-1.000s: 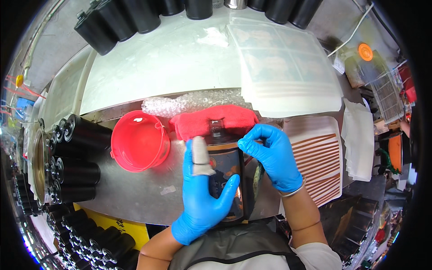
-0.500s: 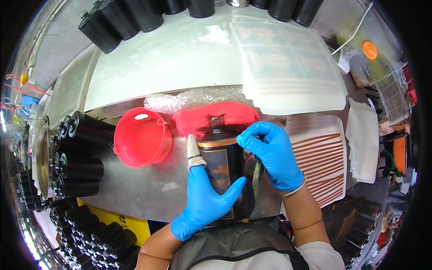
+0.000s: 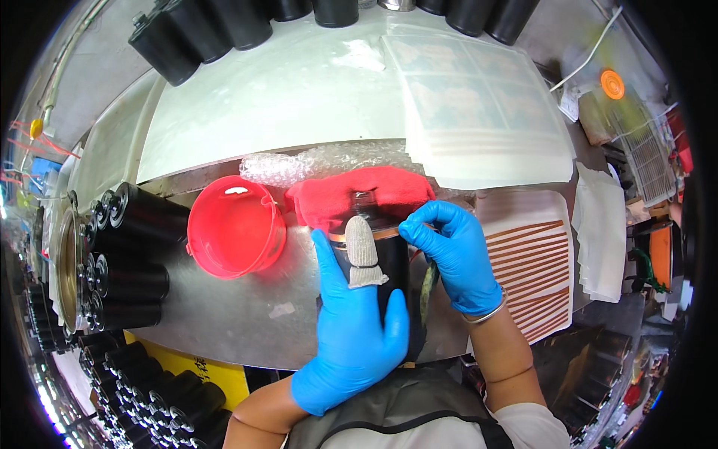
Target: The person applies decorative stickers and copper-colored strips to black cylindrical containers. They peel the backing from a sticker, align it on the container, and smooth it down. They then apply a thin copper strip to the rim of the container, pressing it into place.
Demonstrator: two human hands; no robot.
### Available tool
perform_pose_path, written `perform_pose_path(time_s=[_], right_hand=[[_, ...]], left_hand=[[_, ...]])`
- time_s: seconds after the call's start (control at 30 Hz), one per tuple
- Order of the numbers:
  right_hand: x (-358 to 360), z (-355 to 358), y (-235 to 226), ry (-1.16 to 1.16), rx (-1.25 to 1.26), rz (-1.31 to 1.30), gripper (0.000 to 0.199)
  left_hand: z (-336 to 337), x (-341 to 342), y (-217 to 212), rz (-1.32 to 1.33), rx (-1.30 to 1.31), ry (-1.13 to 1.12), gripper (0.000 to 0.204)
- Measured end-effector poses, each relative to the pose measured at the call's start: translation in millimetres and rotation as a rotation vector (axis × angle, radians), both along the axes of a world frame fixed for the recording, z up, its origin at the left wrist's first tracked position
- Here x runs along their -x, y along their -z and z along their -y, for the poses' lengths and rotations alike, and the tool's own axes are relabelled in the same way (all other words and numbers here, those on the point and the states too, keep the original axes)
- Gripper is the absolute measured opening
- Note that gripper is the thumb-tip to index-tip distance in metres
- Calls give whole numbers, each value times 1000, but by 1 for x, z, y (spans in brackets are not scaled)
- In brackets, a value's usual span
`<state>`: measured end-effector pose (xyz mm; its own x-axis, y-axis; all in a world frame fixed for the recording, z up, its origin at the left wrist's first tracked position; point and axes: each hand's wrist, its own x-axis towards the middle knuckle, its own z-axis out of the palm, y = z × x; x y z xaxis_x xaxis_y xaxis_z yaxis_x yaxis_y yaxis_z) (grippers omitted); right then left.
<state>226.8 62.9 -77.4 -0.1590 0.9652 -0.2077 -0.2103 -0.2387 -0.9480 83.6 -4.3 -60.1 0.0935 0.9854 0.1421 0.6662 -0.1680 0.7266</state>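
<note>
A black cylinder with a copper-coloured band near its top stands on the metal bench in front of me. My left hand, in a blue glove with a grey fabric cot on one finger, wraps around its left side. My right hand, also in a blue glove, pinches at the band on the cylinder's upper right. A red cloth lies just behind the cylinder.
A red plastic bucket sits left of the cloth, with bubble wrap behind. Black cylinders are stacked at the left and along the far edge. Stacked clear sheets and a striped copper sheet lie to the right.
The cylinder has been turned more upright and closer to the red cloth. My left hand has slid around its side; my right hand has moved up to the band.
</note>
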Motion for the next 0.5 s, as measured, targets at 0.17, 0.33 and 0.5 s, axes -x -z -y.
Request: perform_pose_path(time_s=[0.17,0.33,0.5], right_hand=[[4,0,2,8,-3,20,9],[1,0,2,4,41,50,11],[-4,4,2,-9,64,8,12]], left_hand=[[0,9,17,307,74,-74,99],[-1,8,9,194,-36,-46,78],[-4,-7,-7,-305,-18,41,75]])
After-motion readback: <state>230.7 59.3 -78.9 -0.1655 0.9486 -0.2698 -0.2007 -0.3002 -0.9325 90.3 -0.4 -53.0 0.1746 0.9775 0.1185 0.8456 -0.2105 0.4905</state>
